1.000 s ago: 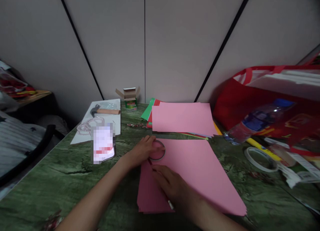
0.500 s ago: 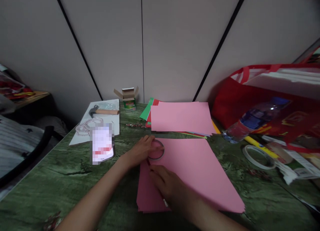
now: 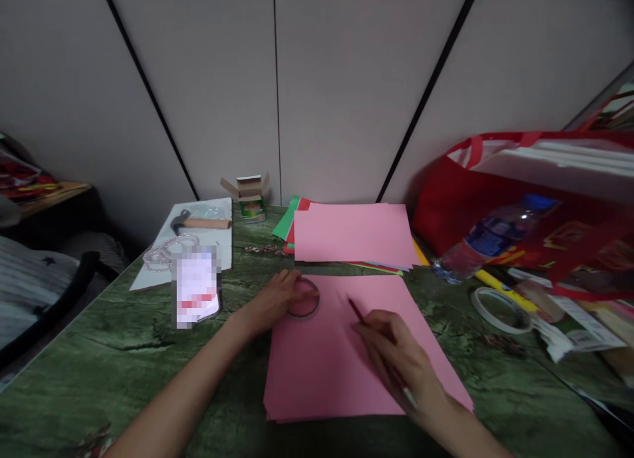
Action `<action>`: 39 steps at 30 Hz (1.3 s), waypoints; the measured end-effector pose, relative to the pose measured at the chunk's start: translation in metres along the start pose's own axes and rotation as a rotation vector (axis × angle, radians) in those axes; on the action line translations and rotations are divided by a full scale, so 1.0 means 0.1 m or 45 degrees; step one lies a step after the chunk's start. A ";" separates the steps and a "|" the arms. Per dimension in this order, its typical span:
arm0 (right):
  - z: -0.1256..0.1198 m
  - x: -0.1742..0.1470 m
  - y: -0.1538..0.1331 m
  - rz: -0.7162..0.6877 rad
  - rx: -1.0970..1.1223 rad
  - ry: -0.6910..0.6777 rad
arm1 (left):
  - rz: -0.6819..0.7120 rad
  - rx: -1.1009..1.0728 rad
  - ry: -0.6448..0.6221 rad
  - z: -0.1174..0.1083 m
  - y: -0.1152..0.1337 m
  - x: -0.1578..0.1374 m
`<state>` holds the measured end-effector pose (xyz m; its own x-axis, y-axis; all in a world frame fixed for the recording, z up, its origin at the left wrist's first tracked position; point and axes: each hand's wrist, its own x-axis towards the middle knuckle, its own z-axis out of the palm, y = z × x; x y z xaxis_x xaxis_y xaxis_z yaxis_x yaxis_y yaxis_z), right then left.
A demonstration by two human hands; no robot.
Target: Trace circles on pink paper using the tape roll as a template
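A stack of pink paper sheets (image 3: 317, 372) lies on the table in front of me. At its upper left corner my left hand (image 3: 280, 299) holds down a thin grey ring (image 3: 317, 307), thumb reaching across it and the other fingers at its far left edge. Pink paper shows through the ring's middle. My right hand (image 3: 393, 352) is closed around a slim dark red pencil (image 3: 355, 310), right of the ring and over the middle of the sheet. The pencil points up and left; whether its tip touches the paper I cannot tell.
Behind lie more coloured sheets (image 3: 354, 233) and a small opened box (image 3: 252, 207). Left are a hammer (image 3: 208, 224), beads (image 3: 163, 253) and a blurred-out phone (image 3: 195, 286). A bottle (image 3: 485, 237), tape roll (image 3: 495, 316) and red bag (image 3: 446, 200) crowd the right.
My right hand has moved right with the pencil, away from the ring's lower left edge. The left hand and ring stay at the paper's corner. The view has shifted slightly.
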<state>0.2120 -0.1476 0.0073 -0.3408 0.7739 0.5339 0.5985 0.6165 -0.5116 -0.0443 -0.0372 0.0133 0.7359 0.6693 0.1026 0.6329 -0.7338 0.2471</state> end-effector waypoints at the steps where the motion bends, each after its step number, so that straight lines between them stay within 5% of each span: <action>1: -0.05 -0.04 0.09 0.003 -0.033 0.070 | 0.000 -0.045 0.015 0.00 -0.02 -0.01; 8: -0.43 -0.39 0.55 0.060 -0.281 0.178 | -0.062 -0.241 -0.069 -0.12 -0.04 -0.09; 16: -0.59 -0.81 0.68 0.265 -0.167 -0.328 | -0.097 -0.320 -0.061 -0.19 0.05 -0.11; 19: -0.54 -0.92 0.76 0.257 -0.185 -0.323 | -0.201 -0.407 0.117 -0.27 0.05 -0.12; 25: -0.48 -0.96 0.84 0.210 -0.263 -0.278 | -0.460 -0.507 0.796 -0.38 0.03 -0.12; 28: -0.49 -0.92 0.89 0.146 -0.271 -0.321 | -0.505 -0.483 0.982 -0.32 0.10 -0.06; 31: -0.49 -0.90 0.92 0.123 -0.264 -0.345 | -0.350 -0.378 0.911 -0.15 0.28 0.03; 39: -0.59 -0.68 0.78 0.202 -0.254 -0.328 | -0.056 0.038 0.156 0.37 1.00 0.21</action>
<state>0.3251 -0.1607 -0.0295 -0.3882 0.8846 0.2583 0.7797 0.4647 -0.4197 0.0431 -0.1012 0.0046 0.6733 0.7090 0.2096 0.6722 -0.7051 0.2256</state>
